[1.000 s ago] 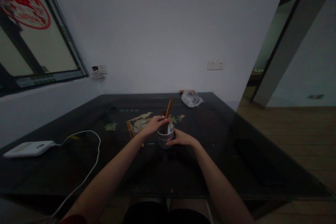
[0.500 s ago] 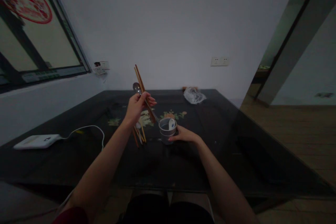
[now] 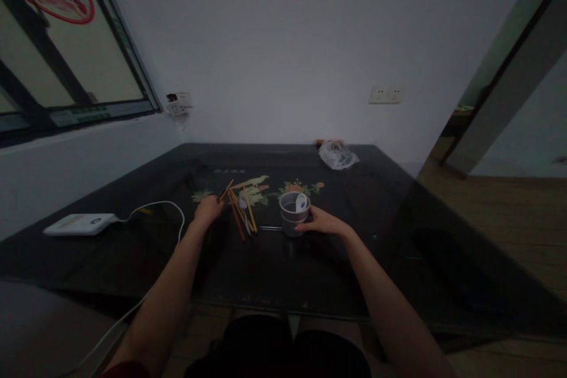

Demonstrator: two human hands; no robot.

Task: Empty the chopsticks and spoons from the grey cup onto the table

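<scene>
My left hand (image 3: pixel 209 212) is low at the table, its fingers closed around chopsticks (image 3: pixel 225 189) whose ends stick out past them. Whether the metal spoon is also in that hand is hidden. Just right of it lies a loose bunch of several chopsticks (image 3: pixel 250 209), brown and yellowish, with a pale spoon (image 3: pixel 242 201) among them. My right hand (image 3: pixel 321 221) is wrapped around the right side of a grey, see-through cup (image 3: pixel 291 225), which stands upright on the table. A white spoon with a blue mark (image 3: pixel 301 203) leans inside this cup.
The dark glossy table (image 3: pixel 283 271) has a printed flower pattern. A crumpled clear plastic bag (image 3: pixel 337 156) lies by the back wall. At left rests a white power bank (image 3: pixel 80 224) with a white cable (image 3: pixel 170 203). A dark flat object (image 3: pixel 456 266) lies at right.
My left hand has come down and left to the table with the chopsticks, away from above the cup. The right hand stays on the cup. The view has shifted slightly.
</scene>
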